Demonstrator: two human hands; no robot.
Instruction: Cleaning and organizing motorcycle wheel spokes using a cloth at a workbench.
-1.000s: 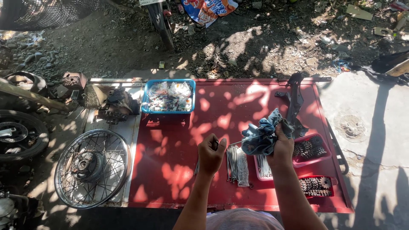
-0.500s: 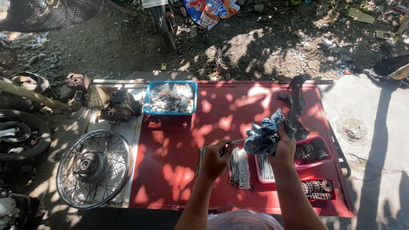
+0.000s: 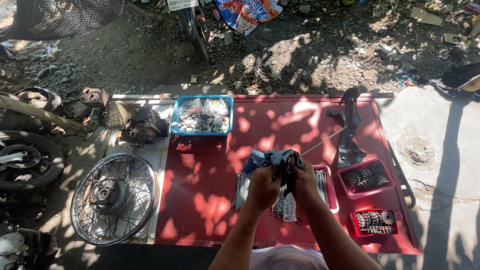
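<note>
Both my hands meet over the middle of a red metal sheet (image 3: pixel 210 200). My left hand (image 3: pixel 263 186) and my right hand (image 3: pixel 303 180) both grip a crumpled blue-grey rag (image 3: pixel 270 159). A thin metal spoke (image 3: pixel 324 141) sticks out of the rag, slanting up to the right. Whether both hands or only one holds the spoke is hidden by the cloth. Below the hands, bundles of loose spokes (image 3: pixel 241 190) lie on the sheet, some in a pink tray (image 3: pixel 332 196).
A blue basket (image 3: pixel 202 116) of small parts stands at the back. Two pink trays (image 3: pixel 366 179) (image 3: pixel 375 223) of small metal parts sit at the right, beside a black bracket (image 3: pixel 349 125). A spoked wheel (image 3: pixel 115 198), engine parts (image 3: pixel 135 123) and a tyre (image 3: pixel 26 159) lie left.
My left hand has come up to join the right on the rag. Both hands moved left toward the sheet's middle, and a spoke now pokes out of the cloth.
</note>
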